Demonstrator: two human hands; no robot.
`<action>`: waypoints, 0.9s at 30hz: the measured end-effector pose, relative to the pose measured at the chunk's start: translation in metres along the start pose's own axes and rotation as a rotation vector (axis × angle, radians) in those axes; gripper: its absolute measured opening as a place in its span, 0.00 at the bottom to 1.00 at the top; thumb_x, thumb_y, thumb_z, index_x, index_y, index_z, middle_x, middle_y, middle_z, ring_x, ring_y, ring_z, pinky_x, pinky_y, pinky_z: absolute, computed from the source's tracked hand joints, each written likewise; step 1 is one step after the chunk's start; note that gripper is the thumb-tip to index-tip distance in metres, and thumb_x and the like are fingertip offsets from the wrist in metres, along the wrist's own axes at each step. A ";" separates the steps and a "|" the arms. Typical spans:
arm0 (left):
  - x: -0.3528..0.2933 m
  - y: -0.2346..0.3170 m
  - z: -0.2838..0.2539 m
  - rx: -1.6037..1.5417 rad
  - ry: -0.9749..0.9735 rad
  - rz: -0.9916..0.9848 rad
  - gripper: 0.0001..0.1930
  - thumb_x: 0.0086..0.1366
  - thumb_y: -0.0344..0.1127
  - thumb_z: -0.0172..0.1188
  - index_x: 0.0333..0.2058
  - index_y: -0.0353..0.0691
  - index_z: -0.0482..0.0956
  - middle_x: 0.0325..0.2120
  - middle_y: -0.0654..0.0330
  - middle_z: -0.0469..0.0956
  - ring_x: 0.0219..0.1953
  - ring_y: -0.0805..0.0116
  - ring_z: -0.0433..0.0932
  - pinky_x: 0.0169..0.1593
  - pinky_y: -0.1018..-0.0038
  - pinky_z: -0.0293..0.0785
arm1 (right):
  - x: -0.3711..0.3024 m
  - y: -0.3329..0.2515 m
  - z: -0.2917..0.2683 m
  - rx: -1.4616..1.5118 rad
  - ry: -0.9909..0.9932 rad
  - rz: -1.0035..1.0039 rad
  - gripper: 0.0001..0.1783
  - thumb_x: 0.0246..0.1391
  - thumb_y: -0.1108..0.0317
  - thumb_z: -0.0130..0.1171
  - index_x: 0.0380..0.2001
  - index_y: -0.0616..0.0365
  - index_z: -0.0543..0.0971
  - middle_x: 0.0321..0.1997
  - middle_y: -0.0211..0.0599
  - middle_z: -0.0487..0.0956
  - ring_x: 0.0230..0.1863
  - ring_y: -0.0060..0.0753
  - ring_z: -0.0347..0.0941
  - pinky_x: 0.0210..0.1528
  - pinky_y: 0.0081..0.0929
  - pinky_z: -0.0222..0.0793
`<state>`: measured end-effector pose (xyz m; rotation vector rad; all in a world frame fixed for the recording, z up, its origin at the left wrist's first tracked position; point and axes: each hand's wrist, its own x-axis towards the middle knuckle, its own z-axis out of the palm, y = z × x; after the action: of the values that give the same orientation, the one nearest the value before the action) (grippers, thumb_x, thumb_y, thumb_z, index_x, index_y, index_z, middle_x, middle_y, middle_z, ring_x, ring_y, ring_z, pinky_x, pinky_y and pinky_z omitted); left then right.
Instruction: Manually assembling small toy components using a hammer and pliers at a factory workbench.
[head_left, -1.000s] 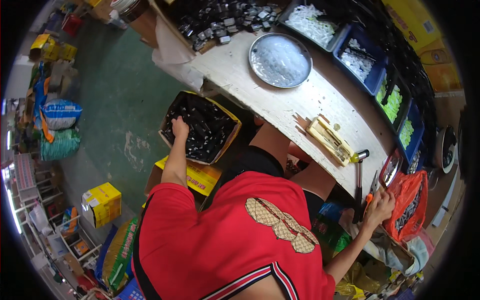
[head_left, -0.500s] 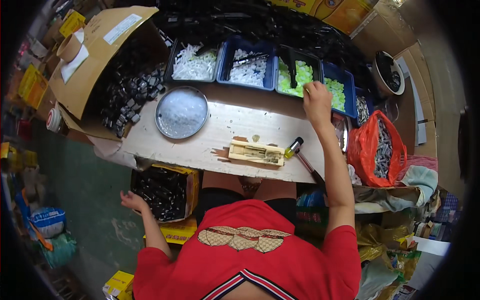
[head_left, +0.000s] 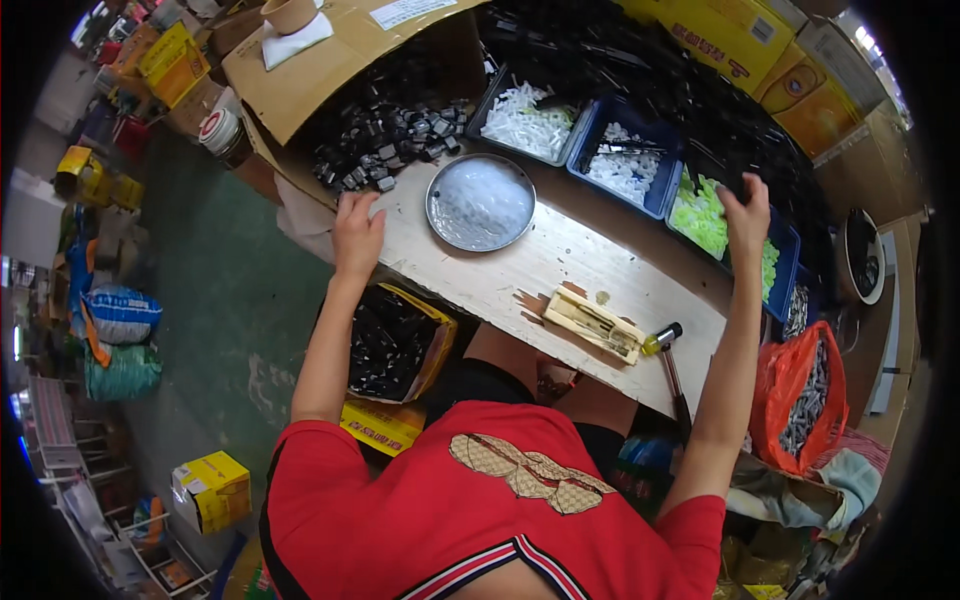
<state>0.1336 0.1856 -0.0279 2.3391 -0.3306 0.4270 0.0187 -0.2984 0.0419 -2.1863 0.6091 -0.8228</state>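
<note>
My left hand (head_left: pixel 357 232), up from the box of black parts beneath, now lies flat and empty on the pale wooden table (head_left: pixel 560 275) at nine o'clock of the round metal tray (head_left: pixel 480 202). My right hand (head_left: pixel 745 207) remains over the blue bin of green plastic pieces (head_left: pixel 700 215); its grip I cannot tell.

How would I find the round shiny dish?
Look at the long wooden bench. The dish sits on it near the left hand, in front of the blue bins. It is the only round, silver thing there; everything else nearby is boxy.
</note>
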 end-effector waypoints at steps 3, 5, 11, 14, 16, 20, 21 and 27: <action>0.017 -0.013 0.016 0.157 0.031 0.141 0.14 0.50 0.31 0.59 0.37 0.38 0.74 0.33 0.53 0.70 0.34 0.53 0.72 0.35 0.65 0.69 | -0.080 -0.050 -0.006 -0.106 -0.232 -0.414 0.18 0.39 0.82 0.50 0.38 0.59 0.72 0.36 0.42 0.72 0.36 0.40 0.70 0.38 0.27 0.66; 0.026 -0.008 0.029 0.296 -0.025 0.023 0.14 0.50 0.32 0.59 0.37 0.37 0.74 0.34 0.50 0.70 0.37 0.49 0.72 0.37 0.63 0.68 | -0.141 -0.064 0.009 -0.277 -0.254 -0.524 0.20 0.40 0.82 0.52 0.41 0.55 0.73 0.38 0.40 0.73 0.36 0.38 0.70 0.39 0.32 0.67; 0.022 -0.013 0.033 0.276 -0.071 0.106 0.10 0.49 0.35 0.60 0.30 0.39 0.74 0.32 0.51 0.69 0.35 0.51 0.71 0.37 0.63 0.68 | -0.234 -0.058 0.031 -0.636 -0.429 -0.545 0.25 0.47 0.63 0.53 0.51 0.55 0.66 0.57 0.33 0.64 0.55 0.33 0.60 0.54 0.40 0.48; 0.005 -0.020 0.027 0.286 -0.003 0.297 0.10 0.48 0.31 0.60 0.32 0.37 0.76 0.31 0.53 0.69 0.35 0.55 0.69 0.38 0.66 0.67 | -0.235 -0.063 0.045 -0.626 -0.451 -0.545 0.26 0.49 0.61 0.51 0.52 0.57 0.64 0.60 0.34 0.60 0.60 0.31 0.55 0.58 0.46 0.42; 0.002 -0.019 0.025 0.317 0.004 0.382 0.11 0.49 0.29 0.59 0.34 0.35 0.76 0.31 0.52 0.70 0.36 0.56 0.68 0.40 0.66 0.66 | -0.232 -0.072 0.053 -0.583 -0.508 -0.544 0.27 0.50 0.61 0.49 0.54 0.58 0.62 0.62 0.34 0.57 0.61 0.32 0.53 0.60 0.50 0.39; -0.004 -0.013 0.017 0.111 -0.107 0.315 0.11 0.49 0.26 0.58 0.35 0.33 0.76 0.28 0.56 0.71 0.31 0.62 0.71 0.35 0.73 0.68 | -0.229 -0.067 0.052 -0.533 -0.515 -0.532 0.24 0.52 0.63 0.48 0.52 0.56 0.63 0.61 0.34 0.58 0.59 0.33 0.55 0.58 0.49 0.43; -0.009 0.001 0.016 -0.072 -0.172 0.204 0.12 0.48 0.26 0.59 0.35 0.33 0.76 0.28 0.58 0.72 0.29 0.67 0.71 0.32 0.76 0.67 | -0.226 -0.065 0.050 -0.538 -0.501 -0.515 0.24 0.52 0.63 0.48 0.52 0.56 0.63 0.61 0.34 0.58 0.59 0.33 0.55 0.58 0.49 0.43; -0.044 0.136 0.038 -0.508 -0.752 0.381 0.11 0.45 0.27 0.63 0.31 0.35 0.77 0.26 0.62 0.71 0.24 0.75 0.69 0.27 0.80 0.65 | -0.218 -0.052 0.032 0.181 -0.246 -0.242 0.11 0.52 0.69 0.49 0.39 0.60 0.73 0.41 0.37 0.74 0.41 0.37 0.66 0.44 0.29 0.57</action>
<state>0.0537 0.0676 0.0127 1.8395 -1.1065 -0.3609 -0.0996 -0.1144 -0.0173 -2.1742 0.1445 -0.6861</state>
